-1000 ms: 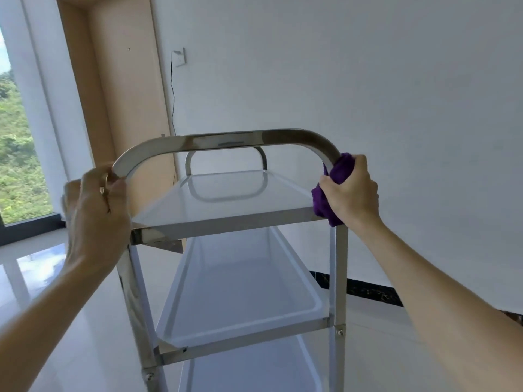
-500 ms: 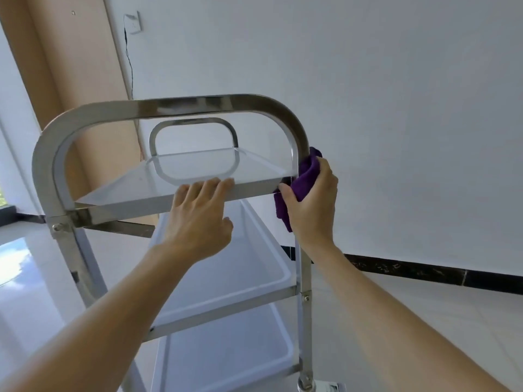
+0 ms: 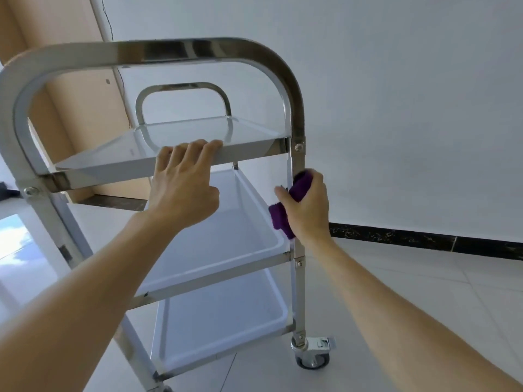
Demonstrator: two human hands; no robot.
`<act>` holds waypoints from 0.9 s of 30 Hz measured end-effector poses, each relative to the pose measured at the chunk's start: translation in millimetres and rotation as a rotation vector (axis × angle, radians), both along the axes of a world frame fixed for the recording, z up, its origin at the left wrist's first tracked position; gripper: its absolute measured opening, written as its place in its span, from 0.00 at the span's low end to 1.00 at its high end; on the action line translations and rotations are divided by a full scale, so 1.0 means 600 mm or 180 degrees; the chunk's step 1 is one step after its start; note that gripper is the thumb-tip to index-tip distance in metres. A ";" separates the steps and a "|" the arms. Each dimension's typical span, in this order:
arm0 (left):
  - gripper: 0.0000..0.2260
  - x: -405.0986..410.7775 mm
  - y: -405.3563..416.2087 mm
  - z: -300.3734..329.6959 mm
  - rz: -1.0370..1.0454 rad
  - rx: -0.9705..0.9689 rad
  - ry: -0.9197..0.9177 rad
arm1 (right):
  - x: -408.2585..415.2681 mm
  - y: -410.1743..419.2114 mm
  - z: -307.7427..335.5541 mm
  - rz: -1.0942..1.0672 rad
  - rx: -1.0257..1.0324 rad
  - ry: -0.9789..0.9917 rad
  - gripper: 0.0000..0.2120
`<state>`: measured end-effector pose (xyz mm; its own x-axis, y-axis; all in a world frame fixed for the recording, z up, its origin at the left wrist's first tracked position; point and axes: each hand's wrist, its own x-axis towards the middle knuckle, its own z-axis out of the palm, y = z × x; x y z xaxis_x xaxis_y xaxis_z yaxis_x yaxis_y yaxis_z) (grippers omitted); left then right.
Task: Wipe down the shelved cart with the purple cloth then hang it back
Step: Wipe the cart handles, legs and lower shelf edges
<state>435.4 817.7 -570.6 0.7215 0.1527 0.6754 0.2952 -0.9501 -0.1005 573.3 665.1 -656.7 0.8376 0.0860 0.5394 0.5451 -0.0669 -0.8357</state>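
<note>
A steel cart (image 3: 175, 53) with three white tray shelves stands in front of me. Its curved handle bar arches over the top shelf (image 3: 198, 131). My right hand (image 3: 308, 210) is closed around the purple cloth (image 3: 283, 219), which wraps the cart's near right upright post between the top and middle shelves. My left hand (image 3: 184, 185) rests on the front rail of the top shelf, fingers curled over its edge. The middle shelf (image 3: 226, 236) and the bottom shelf (image 3: 220, 321) hold nothing.
A white wall (image 3: 396, 108) is close behind and to the right of the cart, with a dark baseboard (image 3: 424, 240) along the tiled floor (image 3: 424, 292). A locked caster (image 3: 312, 355) sits under the right post. A tan door frame (image 3: 56, 29) stands at the left.
My right hand has slid the cloth down the right post, from the handle's bend to below the top shelf. My left hand left the handle's left corner and now rests on the top shelf's rail.
</note>
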 end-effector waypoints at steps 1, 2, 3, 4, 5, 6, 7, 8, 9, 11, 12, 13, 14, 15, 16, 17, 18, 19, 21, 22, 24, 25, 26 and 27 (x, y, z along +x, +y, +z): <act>0.34 -0.001 -0.001 -0.001 0.0000 0.0004 -0.0013 | 0.003 0.001 0.034 0.0032 0.0121 -0.0095 0.26; 0.34 -0.002 -0.002 -0.003 -0.0001 0.0010 -0.0020 | 0.005 0.001 0.060 0.0055 0.0228 -0.0154 0.26; 0.34 -0.002 -0.002 -0.005 -0.0005 0.0025 -0.0034 | 0.007 0.002 0.074 0.0063 0.0302 -0.0191 0.27; 0.33 -0.003 -0.002 -0.006 -0.0005 0.0047 -0.0055 | 0.007 0.004 0.075 0.0055 0.0331 -0.0219 0.28; 0.33 -0.005 -0.003 -0.008 0.0003 0.0071 -0.0080 | 0.003 0.004 0.064 0.0035 0.0314 -0.0240 0.29; 0.33 -0.006 -0.004 -0.010 0.0014 0.0091 -0.0114 | -0.002 0.005 0.044 -0.0002 0.0262 -0.0262 0.29; 0.33 -0.006 -0.004 -0.012 0.0012 0.0110 -0.0157 | -0.006 0.005 0.018 -0.0042 0.0200 -0.0259 0.28; 0.32 -0.006 -0.005 -0.014 -0.0003 0.0124 -0.0195 | -0.008 0.004 -0.010 -0.0067 0.0151 -0.0208 0.28; 0.32 -0.007 -0.004 -0.015 -0.0028 0.0126 -0.0220 | -0.008 0.003 -0.038 -0.0047 0.0127 -0.0107 0.27; 0.31 -0.008 0.000 -0.018 -0.0104 0.0110 -0.0271 | -0.006 0.000 -0.084 0.0103 0.0102 0.0135 0.24; 0.30 -0.007 0.003 -0.018 -0.0156 0.0094 -0.0308 | -0.006 -0.002 -0.103 0.0150 0.0042 0.0205 0.23; 0.30 -0.007 0.005 -0.019 -0.0220 0.0067 -0.0357 | -0.008 -0.005 -0.121 0.0158 -0.0049 0.0236 0.23; 0.29 -0.008 0.007 -0.022 -0.0300 0.0036 -0.0424 | -0.010 -0.007 -0.138 0.0164 -0.0120 0.0249 0.23; 0.27 -0.009 0.008 -0.026 -0.0409 0.0019 -0.0518 | -0.014 -0.009 -0.153 0.0203 -0.0132 0.0264 0.23; 0.25 -0.013 0.008 -0.034 -0.0542 0.0035 -0.0628 | -0.018 -0.011 -0.166 0.0244 -0.0136 0.0280 0.25; 0.22 -0.019 0.008 -0.044 -0.0691 0.0081 -0.0723 | -0.020 -0.011 -0.177 0.0257 -0.0151 0.0280 0.27; 0.19 -0.026 0.009 -0.057 -0.0851 0.0161 -0.0774 | -0.022 -0.012 -0.183 0.0247 -0.0175 0.0258 0.29; 0.17 -0.033 0.010 -0.075 -0.1015 0.0256 -0.0745 | -0.023 -0.013 -0.186 0.0237 -0.0186 0.0226 0.30; 0.15 -0.044 0.014 -0.122 -0.1262 0.0372 -0.0383 | -0.024 -0.015 -0.192 0.0243 -0.0169 0.0176 0.30; 0.16 -0.048 0.016 -0.149 -0.1271 0.0327 -0.0116 | -0.025 -0.017 -0.194 0.0244 -0.0143 0.0145 0.30; 0.17 -0.053 0.018 -0.202 -0.1032 -0.0043 0.0344 | -0.028 -0.021 -0.202 0.0213 -0.0015 0.0137 0.29; 0.19 -0.053 0.021 -0.226 -0.0871 -0.0284 0.0499 | -0.030 -0.023 -0.207 0.0186 0.0112 0.0203 0.27; 0.20 -0.052 0.025 -0.248 -0.0729 -0.0481 0.0631 | -0.033 -0.024 -0.213 0.0174 0.0266 0.0322 0.25; 0.22 -0.050 0.030 -0.268 -0.0611 -0.0619 0.0760 | -0.037 -0.023 -0.220 0.0190 0.0406 0.0471 0.23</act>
<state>405.3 835.8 -731.1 0.8834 0.1080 0.4561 0.0994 -0.9941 0.0429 550.9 651.4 -788.5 0.9040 0.0766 0.4205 0.4155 0.0734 -0.9066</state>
